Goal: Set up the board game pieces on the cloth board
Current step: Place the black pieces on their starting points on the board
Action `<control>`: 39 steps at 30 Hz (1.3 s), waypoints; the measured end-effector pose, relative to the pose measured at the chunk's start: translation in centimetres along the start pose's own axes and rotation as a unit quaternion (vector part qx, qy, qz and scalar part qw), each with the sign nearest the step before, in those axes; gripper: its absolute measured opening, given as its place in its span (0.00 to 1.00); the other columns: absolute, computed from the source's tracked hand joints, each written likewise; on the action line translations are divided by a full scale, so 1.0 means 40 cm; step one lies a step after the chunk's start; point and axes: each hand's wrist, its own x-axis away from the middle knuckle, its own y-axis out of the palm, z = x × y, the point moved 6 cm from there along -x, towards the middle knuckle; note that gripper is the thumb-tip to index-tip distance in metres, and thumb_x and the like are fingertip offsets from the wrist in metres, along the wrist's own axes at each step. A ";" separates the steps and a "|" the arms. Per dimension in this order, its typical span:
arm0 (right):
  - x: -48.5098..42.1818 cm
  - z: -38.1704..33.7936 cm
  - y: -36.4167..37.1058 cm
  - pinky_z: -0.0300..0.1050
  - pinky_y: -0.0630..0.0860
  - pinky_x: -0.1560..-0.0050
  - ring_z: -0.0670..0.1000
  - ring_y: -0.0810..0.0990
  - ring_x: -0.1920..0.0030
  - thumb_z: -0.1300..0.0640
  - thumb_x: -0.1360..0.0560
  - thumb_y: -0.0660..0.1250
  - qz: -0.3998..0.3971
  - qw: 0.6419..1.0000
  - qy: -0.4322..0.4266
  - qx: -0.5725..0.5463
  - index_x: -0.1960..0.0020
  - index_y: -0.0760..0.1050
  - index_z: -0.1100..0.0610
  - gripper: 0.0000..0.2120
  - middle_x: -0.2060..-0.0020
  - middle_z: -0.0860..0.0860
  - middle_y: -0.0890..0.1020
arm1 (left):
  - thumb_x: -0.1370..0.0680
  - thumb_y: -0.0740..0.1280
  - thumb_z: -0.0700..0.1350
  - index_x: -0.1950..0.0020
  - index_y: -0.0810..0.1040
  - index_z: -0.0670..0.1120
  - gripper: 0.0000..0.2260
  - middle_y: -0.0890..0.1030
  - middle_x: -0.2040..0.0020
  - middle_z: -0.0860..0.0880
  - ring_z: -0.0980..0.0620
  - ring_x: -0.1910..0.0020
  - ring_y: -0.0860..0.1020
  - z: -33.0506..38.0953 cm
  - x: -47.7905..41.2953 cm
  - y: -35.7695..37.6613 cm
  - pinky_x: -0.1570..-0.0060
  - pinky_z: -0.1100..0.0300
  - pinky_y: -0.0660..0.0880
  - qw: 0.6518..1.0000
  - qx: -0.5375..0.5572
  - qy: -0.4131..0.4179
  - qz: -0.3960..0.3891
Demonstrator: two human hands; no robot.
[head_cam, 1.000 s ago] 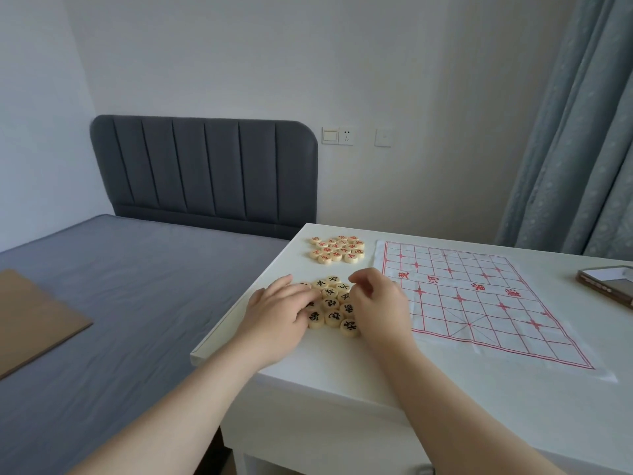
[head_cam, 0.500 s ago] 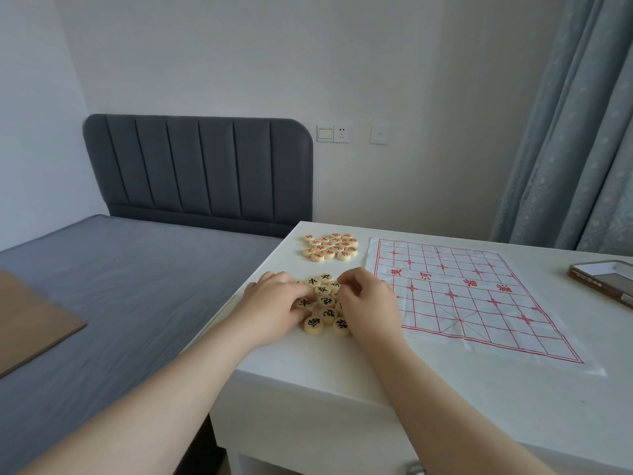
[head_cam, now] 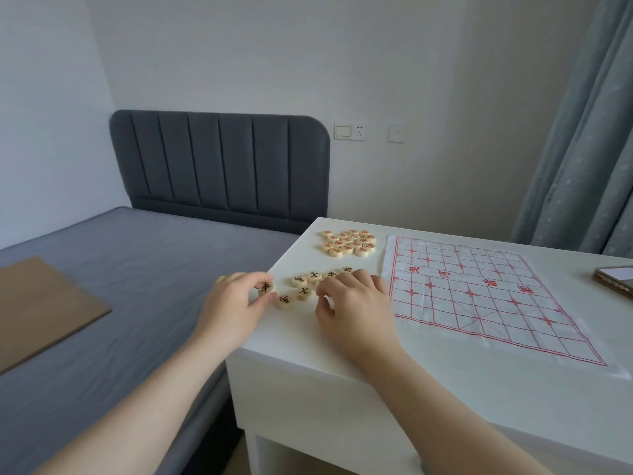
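Note:
A white cloth board (head_cam: 479,293) with a red grid lies flat on the white table (head_cam: 394,382), with no pieces on it. To its left lies a cluster of wooden discs with black characters (head_cam: 305,284). Further back sits a cluster of discs with red characters (head_cam: 348,243). My left hand (head_cam: 236,299) pinches one black-marked disc (head_cam: 265,288) between thumb and fingers at the cluster's left edge. My right hand (head_cam: 352,303) lies over the cluster's right part with fingers curled down; what is under it is hidden.
A grey bed (head_cam: 120,286) with a padded headboard (head_cam: 219,166) stands left of the table, with a brown board (head_cam: 44,303) on it. A phone-like object (head_cam: 615,279) lies at the table's right edge. Curtains (head_cam: 582,132) hang at the right.
My left hand drew leftward out of the black cluster with one disc pinched in it. The cluster has spread and fewer discs show. My right hand stays over its right side.

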 end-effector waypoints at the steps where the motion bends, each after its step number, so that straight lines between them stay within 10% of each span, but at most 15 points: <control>1: -0.001 -0.018 0.009 0.42 0.72 0.60 0.53 0.78 0.66 0.56 0.40 0.65 -0.008 0.999 -0.006 0.038 0.68 0.78 0.50 0.04 0.72 0.45 0.79 | 0.25 0.67 0.45 0.46 0.79 0.49 0.09 0.76 0.54 0.55 0.48 0.46 0.72 -0.004 0.006 0.000 0.52 0.60 0.64 1.000 0.001 0.002 -0.005; 8: 0.002 -0.088 0.052 0.41 0.74 0.57 0.52 0.79 0.62 0.50 0.34 0.54 -0.078 0.993 -0.055 0.064 0.60 0.81 0.44 0.16 0.65 0.41 0.82 | 0.23 0.64 0.47 0.39 0.76 0.52 0.12 0.77 0.42 0.52 0.50 0.41 0.69 -0.007 0.018 0.010 0.43 0.57 0.68 1.000 -0.011 -0.014 -0.002; 12: 0.006 -0.080 0.072 0.48 0.59 0.38 0.56 0.67 0.37 0.49 0.22 0.53 -0.179 0.981 -0.077 0.021 0.42 0.76 0.46 0.16 0.40 0.42 0.77 | 0.22 0.62 0.46 0.38 0.75 0.51 0.13 0.76 0.40 0.51 0.48 0.39 0.68 -0.006 0.019 0.011 0.43 0.58 0.67 0.999 -0.042 -0.031 0.002; 16: 0.004 -0.052 0.066 0.44 0.56 0.42 0.53 0.68 0.40 0.43 0.26 0.61 -0.136 0.990 -0.016 -0.019 0.52 0.80 0.50 0.14 0.49 0.43 0.81 | 0.21 0.61 0.46 0.37 0.74 0.52 0.13 0.75 0.39 0.52 0.50 0.37 0.67 -0.007 0.020 0.013 0.42 0.58 0.66 0.998 -0.045 -0.031 -0.014; 20: -0.006 -0.051 0.057 0.48 0.75 0.54 0.55 0.79 0.60 0.38 0.40 0.66 -0.111 0.993 -0.006 0.048 0.63 0.82 0.46 0.15 0.69 0.47 0.80 | 0.21 0.61 0.47 0.37 0.74 0.53 0.13 0.75 0.38 0.54 0.51 0.36 0.65 -0.008 0.022 0.017 0.41 0.57 0.67 0.998 -0.039 -0.035 -0.028; 28: 0.000 -0.044 0.066 0.44 0.51 0.38 0.52 0.64 0.37 0.54 0.26 0.59 -0.128 0.990 -0.014 -0.047 0.38 0.73 0.44 0.17 0.41 0.43 0.77 | 0.21 0.60 0.50 0.37 0.73 0.56 0.13 0.74 0.38 0.55 0.51 0.37 0.66 -0.004 0.020 0.025 0.41 0.57 0.65 0.995 -0.080 -0.027 -0.059; 39: 0.005 -0.009 -0.005 0.36 0.54 0.45 0.47 0.69 0.44 0.53 0.26 0.63 -0.024 0.990 0.040 -0.132 0.49 0.76 0.52 0.07 0.54 0.42 0.80 | 0.22 0.60 0.52 0.37 0.73 0.55 0.13 0.76 0.40 0.56 0.52 0.37 0.67 0.023 0.022 0.022 0.44 0.59 0.60 0.993 -0.093 0.011 -0.068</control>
